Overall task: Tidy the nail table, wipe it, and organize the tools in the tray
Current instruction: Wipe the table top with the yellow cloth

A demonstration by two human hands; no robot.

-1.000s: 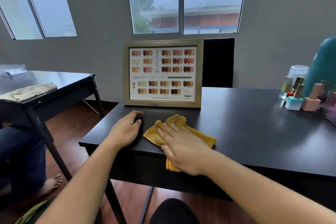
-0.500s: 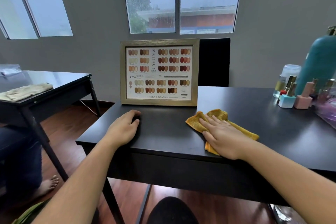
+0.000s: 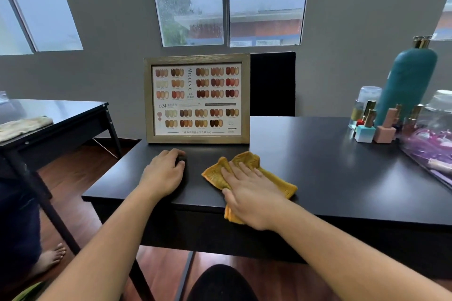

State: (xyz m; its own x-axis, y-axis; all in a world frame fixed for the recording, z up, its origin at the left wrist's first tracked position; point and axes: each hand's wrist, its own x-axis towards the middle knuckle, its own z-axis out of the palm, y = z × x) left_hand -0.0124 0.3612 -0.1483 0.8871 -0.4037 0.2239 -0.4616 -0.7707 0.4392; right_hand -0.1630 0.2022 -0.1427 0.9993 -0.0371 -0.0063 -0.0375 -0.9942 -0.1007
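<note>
Nail table (image 3: 330,173), black top, fills the middle and right of the room; bare surface mostly, clutter at the far right end. Going left to right: second dark table (image 3: 61,115) at 9 o'clock, pale folded cloth (image 3: 24,126) lying on it, someone's bare foot (image 3: 50,258) on the wood floor below. Left hand (image 3: 163,173) next, palm down near the front left corner of the nail table, fingers curled loosely over a small dark thing; can't tell whether it actually grips it. Framed nail colour chart (image 3: 197,99) stands upright at 12 o'clock from that hand, just behind it. Yellow cloth (image 3: 247,178) just right of the left hand, apart from it, one end hanging over the front edge. Right hand (image 3: 249,193) flat on the cloth, fingers spread, pressing, not clenched around it. Black chair back (image 3: 272,83) behind the chart's right side. At 2 o'clock from the cloth, well apart: nail polish bottles (image 3: 374,127) in a cluster, tall teal bottle (image 3: 406,83) behind them, clear tray (image 3: 433,149) with pink-purple items at the far right edge, contents too blurred to name.
</note>
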